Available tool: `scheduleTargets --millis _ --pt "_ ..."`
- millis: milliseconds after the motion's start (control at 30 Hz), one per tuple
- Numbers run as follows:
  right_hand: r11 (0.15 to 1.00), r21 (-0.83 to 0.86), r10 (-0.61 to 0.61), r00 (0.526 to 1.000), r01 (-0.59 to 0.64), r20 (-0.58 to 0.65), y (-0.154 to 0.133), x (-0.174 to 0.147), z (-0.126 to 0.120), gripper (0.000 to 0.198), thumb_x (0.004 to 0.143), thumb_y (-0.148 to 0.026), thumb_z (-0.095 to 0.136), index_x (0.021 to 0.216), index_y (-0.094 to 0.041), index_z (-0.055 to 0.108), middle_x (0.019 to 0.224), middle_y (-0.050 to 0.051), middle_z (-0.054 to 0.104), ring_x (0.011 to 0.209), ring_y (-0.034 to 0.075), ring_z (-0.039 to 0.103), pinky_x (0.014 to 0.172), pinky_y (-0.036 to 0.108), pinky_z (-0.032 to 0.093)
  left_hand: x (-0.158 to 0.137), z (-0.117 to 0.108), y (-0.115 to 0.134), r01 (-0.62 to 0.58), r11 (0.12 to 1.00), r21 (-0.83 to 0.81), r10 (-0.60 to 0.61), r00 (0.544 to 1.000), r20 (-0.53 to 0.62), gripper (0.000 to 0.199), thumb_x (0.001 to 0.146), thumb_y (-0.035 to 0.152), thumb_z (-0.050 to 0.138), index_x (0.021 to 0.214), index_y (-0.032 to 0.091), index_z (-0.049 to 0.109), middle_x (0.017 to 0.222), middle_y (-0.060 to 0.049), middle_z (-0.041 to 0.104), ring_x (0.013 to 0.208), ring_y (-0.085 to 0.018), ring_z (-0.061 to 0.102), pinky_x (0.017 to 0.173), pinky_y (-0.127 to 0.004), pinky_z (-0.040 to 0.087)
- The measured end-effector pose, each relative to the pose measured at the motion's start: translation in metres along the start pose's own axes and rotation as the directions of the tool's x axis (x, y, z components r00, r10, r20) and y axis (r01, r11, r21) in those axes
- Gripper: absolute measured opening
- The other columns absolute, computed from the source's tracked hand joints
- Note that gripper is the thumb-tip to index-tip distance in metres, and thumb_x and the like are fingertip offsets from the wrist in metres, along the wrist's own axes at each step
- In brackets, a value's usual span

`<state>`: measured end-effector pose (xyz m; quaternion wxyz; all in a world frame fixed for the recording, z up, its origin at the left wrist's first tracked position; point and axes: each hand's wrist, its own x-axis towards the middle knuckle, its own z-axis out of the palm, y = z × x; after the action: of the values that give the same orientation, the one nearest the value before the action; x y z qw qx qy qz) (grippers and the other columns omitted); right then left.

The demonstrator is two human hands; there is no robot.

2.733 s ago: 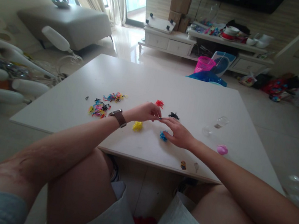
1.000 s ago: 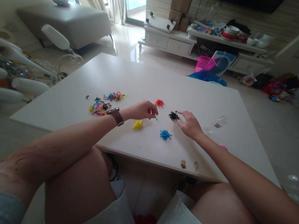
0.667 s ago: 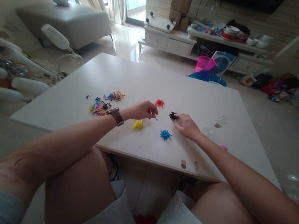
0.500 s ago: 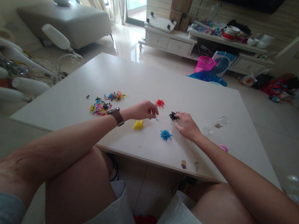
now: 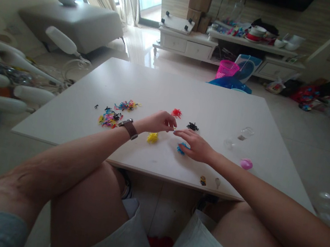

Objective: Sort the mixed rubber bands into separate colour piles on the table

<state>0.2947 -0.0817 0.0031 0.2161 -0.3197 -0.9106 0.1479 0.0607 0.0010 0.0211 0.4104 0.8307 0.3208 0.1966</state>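
Observation:
My left hand (image 5: 162, 122), with a brown-strapped watch on the wrist, pinches a small rubber band that the fingertips mostly hide. My right hand (image 5: 195, 145) has its fingers stretched out; the index fingertip meets the left fingertips and the thumb reaches over the blue pile. Sorted piles of small rubber bands surround the hands: red (image 5: 176, 112) behind, black (image 5: 193, 126) behind the right hand, yellow (image 5: 152, 138) below the left, and blue (image 5: 181, 148) partly covered by the right hand. Mixed-colour bands (image 5: 110, 118) lie left of the watch, with a second mixed heap (image 5: 127, 105) behind.
On the white table (image 5: 146, 84), a clear jar (image 5: 246, 133) lies at the right, near a pink object (image 5: 246, 164). A small yellow cartoon figure (image 5: 203, 181) and a pale flat piece (image 5: 217, 183) lie by the front edge. A lamp with white shades (image 5: 61, 40) stands left.
My right hand has moved from the black pile left and toward me, to the left fingertips, uncovering the black bands. The pink object shows more fully. My left hand has hardly moved.

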Motion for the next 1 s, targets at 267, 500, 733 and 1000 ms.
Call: scheduleTargets --millis 267,500,733,1000 --pt "1.0 0.028 0.01 1.0 -0.01 -0.002 0.003 -0.002 0.0 0.044 0.092 -0.019 0.055 0.136 -0.024 0.058 0.135 0.012 0.064 0.124 0.029 0.058 0.107 0.053 0.049 0.0 0.005 -0.001 0.002 0.996 -0.095 0.0 1.0 0.02 0.018 0.077 0.019 0.072 0.092 0.011 0.074 0.069 -0.005 0.071 0.065 -0.014 0.067 0.061 -0.023 0.05" --pt "1.0 0.021 0.009 1.0 -0.009 -0.006 0.003 -0.001 0.001 0.04 0.094 -0.019 0.054 0.133 -0.022 0.06 0.131 0.012 0.065 0.121 0.028 0.06 0.104 0.051 0.051 0.0 0.006 -0.005 0.007 0.988 -0.157 0.0 0.999 0.041 0.018 0.077 0.017 0.072 0.093 0.009 0.074 0.07 -0.007 0.072 0.066 -0.015 0.068 0.062 -0.024 0.052" --pt "0.999 0.036 -0.005 0.999 0.007 -0.033 0.003 0.0 0.001 0.033 0.094 -0.019 0.053 0.125 -0.021 0.067 0.122 0.013 0.07 0.113 0.027 0.065 0.099 0.048 0.054 0.0 0.004 -0.006 0.001 0.99 -0.144 0.006 0.999 0.047 0.018 0.076 0.023 0.074 0.089 0.01 0.075 0.071 -0.007 0.072 0.067 -0.015 0.067 0.063 -0.024 0.051" --pt "0.998 0.027 0.062 0.996 -0.06 -0.068 0.013 -0.002 -0.001 0.018 0.093 -0.022 0.059 0.1 -0.021 0.075 0.099 0.01 0.075 0.094 0.025 0.07 0.085 0.04 0.056 -0.006 -0.028 -0.032 0.13 0.971 0.2 -0.139 0.99 0.031 0.011 0.071 0.024 0.073 0.076 0.015 0.078 0.071 -0.005 0.074 0.065 -0.015 0.064 0.059 -0.023 0.045"
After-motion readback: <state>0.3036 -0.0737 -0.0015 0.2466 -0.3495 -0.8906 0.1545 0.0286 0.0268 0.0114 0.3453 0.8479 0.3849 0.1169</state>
